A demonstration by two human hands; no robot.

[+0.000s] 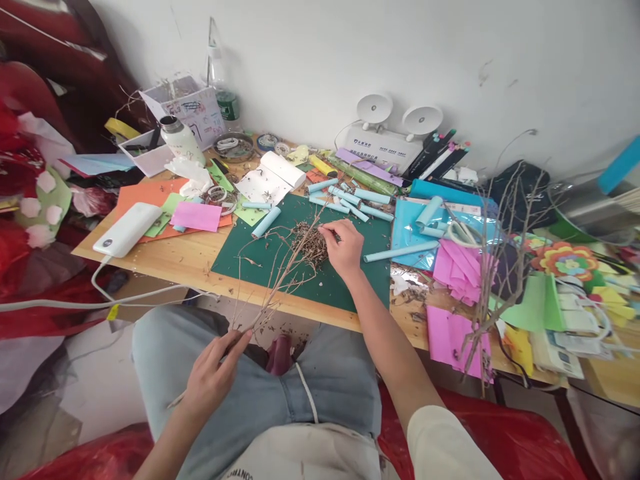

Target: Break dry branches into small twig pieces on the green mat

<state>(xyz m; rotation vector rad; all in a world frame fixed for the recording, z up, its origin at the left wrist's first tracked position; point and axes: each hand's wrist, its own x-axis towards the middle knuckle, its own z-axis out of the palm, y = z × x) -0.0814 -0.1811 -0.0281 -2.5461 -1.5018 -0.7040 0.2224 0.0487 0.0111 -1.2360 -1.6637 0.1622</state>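
My left hand, above my lap, is closed around the lower end of a thin, many-forked dry branch. The branch slants up and away over the green cutting mat. At the mat's middle lies a small heap of short broken twigs. My right hand is at the right side of this heap, thumb and fingers pinched together. What the pinch holds, if anything, is too small to make out. Several light-blue paper tubes lie around the mat's far edge.
A white power bank with a cable sits at the left table edge. Behind stand an open bottle and a white twin-lamp light. Scissors, pink paper and more bare branches crowd the right side.
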